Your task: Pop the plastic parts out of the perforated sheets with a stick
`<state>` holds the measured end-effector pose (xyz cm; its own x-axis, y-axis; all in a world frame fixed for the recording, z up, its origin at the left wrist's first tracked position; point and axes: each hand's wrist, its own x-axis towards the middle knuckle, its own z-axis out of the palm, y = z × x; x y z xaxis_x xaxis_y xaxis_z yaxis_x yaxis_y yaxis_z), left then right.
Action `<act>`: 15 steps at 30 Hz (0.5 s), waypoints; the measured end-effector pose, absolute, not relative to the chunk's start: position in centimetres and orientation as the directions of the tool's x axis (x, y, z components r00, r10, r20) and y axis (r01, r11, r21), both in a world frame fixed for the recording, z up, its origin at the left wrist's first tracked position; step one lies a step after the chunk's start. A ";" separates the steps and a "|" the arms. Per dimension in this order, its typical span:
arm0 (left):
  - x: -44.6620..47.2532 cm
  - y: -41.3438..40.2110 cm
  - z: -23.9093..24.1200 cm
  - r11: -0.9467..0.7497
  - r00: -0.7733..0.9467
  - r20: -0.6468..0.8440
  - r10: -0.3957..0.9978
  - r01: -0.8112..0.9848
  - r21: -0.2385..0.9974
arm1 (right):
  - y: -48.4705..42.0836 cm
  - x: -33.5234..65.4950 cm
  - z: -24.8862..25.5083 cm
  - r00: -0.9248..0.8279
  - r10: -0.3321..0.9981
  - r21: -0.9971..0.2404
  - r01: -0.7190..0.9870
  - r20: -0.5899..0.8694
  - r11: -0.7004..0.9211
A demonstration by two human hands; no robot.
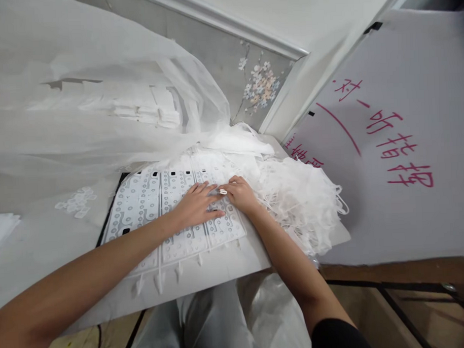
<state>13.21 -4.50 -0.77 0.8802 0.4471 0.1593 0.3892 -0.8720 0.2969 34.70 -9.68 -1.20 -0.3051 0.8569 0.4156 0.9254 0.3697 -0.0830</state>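
Note:
A white moulded sheet [177,242] with rows of small rings, hook shapes and dark cut-outs lies flat in front of me. My left hand [197,205] rests palm down on it, fingers spread and holding nothing. Close beside it, over the sheet's right part, my right hand [240,195] is closed with the fingers pinched. A small white piece [223,191] shows at its fingertips; its exact kind is too small to make out. Pointed white tabs hang from the sheet's near edge.
A tangled heap of white strips [293,197] lies right of the sheet. Translucent plastic film [98,41] covers white stacks [146,108] at the back left. Small translucent pieces [76,202] lie left. A white board [416,106] with red handwriting stands at right.

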 end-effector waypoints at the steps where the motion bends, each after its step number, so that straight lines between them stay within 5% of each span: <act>1: 13.2 -4.5 -0.8 -0.872 0.881 0.159 0.445 0.387 0.298 | -9.7 34.6 -1.3 -0.300 0.854 -0.080 0.927 0.425 0.366; 15: 13.1 -4.4 -0.8 -0.873 0.887 0.152 0.435 0.374 0.314 | -9.5 34.2 -1.3 -0.354 0.816 -0.021 0.913 0.457 0.408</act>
